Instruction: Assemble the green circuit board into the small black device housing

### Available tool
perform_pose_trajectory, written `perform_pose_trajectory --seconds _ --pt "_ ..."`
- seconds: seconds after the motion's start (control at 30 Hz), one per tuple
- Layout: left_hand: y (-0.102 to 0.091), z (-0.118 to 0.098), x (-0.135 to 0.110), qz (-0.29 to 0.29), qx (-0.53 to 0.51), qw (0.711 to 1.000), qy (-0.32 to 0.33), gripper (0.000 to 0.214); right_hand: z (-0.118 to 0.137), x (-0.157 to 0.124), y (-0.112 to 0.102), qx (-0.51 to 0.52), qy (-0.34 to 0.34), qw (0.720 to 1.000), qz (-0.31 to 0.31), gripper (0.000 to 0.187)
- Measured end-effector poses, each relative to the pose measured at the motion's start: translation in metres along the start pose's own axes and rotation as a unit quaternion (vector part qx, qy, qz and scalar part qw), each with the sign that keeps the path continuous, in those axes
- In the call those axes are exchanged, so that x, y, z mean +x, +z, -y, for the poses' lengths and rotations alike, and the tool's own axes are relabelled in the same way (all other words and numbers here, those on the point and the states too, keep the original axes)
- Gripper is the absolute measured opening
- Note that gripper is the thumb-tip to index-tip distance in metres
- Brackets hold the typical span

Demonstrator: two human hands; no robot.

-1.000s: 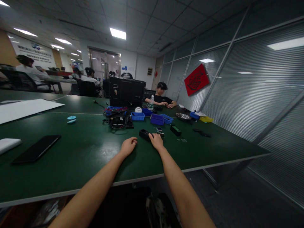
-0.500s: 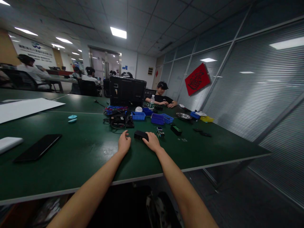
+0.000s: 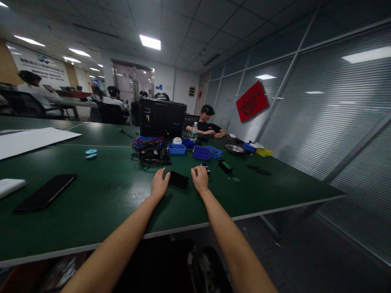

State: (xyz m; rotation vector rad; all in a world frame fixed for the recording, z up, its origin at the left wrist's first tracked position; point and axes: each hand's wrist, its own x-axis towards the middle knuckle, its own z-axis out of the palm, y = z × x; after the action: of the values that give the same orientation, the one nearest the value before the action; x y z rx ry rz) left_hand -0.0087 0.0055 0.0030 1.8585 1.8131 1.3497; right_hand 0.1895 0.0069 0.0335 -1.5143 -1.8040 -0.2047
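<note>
A small black box-shaped case (image 3: 179,180) lies on the green table (image 3: 116,183) between my two hands. Close by its left end is my left hand (image 3: 160,182), resting on the table with the thumb apart from the fingers; whether the thumb touches the case I cannot tell. On the other side, my right hand (image 3: 200,179) is off the case, its fingers apart and holding nothing. Just behind the right fingers sits a small circuit-board module (image 3: 205,166), partly covered by the hand. Farther right stands a black case with a green board (image 3: 225,166) in it.
Blue plastic bins (image 3: 176,149), a black power adapter with cables (image 3: 149,155) and a monitor (image 3: 163,118) stand farther back. A metal plate (image 3: 235,149) is at the back right. To the left lie a black tablet-like slab (image 3: 45,192) and a cyan object (image 3: 91,154). A person (image 3: 207,124) sits across.
My right hand has let go of the black case and drawn off to the right. The case now lies turned a little and slightly nearer me. My left hand has hardly moved.
</note>
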Motion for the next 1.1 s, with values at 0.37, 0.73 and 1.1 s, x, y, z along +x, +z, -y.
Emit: perform_pose_trajectory --seconds 0.37,0.73,1.1 --pt "0.002 -0.002 -0.005 0.112 0.057 0.989 0.083 0.039 -0.057 0.008 0.004 -0.128 0.285 0.948 0.058 0.049" --pt "0.002 -0.001 -0.005 0.097 0.058 0.99 0.085 0.035 -0.046 0.007 0.012 -0.051 0.173 0.983 0.047 0.046" --pt "0.001 -0.002 -0.006 0.092 0.06 0.99 0.088 0.034 -0.05 0.006 0.019 -0.02 0.136 0.986 0.09 0.041"
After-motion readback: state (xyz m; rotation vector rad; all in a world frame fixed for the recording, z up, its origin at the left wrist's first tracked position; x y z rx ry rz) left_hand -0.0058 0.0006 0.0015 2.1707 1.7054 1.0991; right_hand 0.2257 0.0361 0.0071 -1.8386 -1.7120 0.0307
